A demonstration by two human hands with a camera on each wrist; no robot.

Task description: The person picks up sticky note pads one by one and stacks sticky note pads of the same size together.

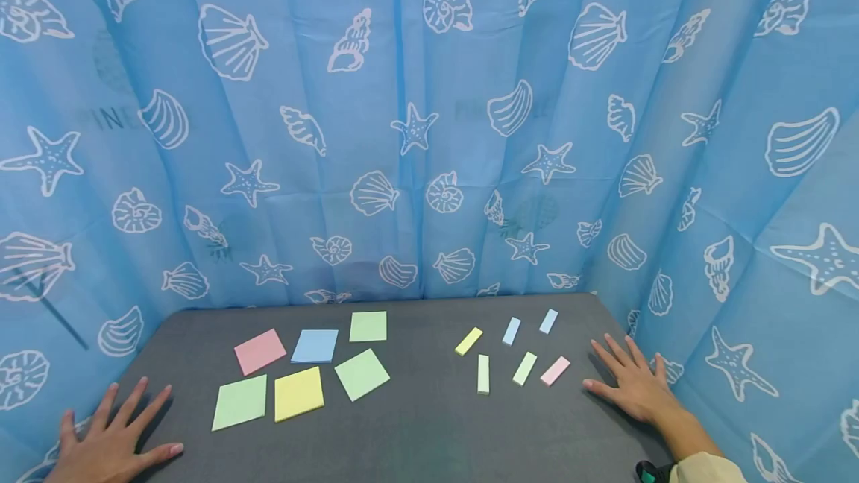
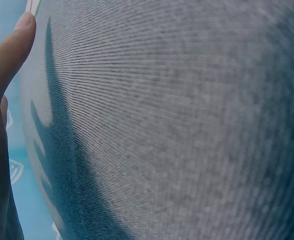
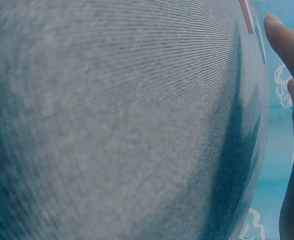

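Observation:
My left hand point(image 1: 106, 438) is at the table's left edge, fingers spread and holding nothing. Nearest to it lies a large green square sticky note pad point(image 1: 239, 402), with a yellow pad point(image 1: 298, 394) beside it. Behind these are a pink pad point(image 1: 259, 352) and a blue pad point(image 1: 315, 346); two more green pads point(image 1: 367, 326) lie to their right. At the right edge my right hand point(image 1: 634, 384) is spread too, with nothing in it. Close to its thumb is a narrow pink sticky note strip point(image 1: 555, 370). Both wrist views show a thumb above the grey cloth.
More narrow strips lie on the right half: a yellow one point(image 1: 468, 341), two blue ones point(image 1: 511, 331), a pale green one point(image 1: 483, 374) and a green one point(image 1: 525, 368). A blue shell-patterned curtain point(image 1: 416, 222) hangs behind and along both sides of the grey table point(image 1: 429, 438).

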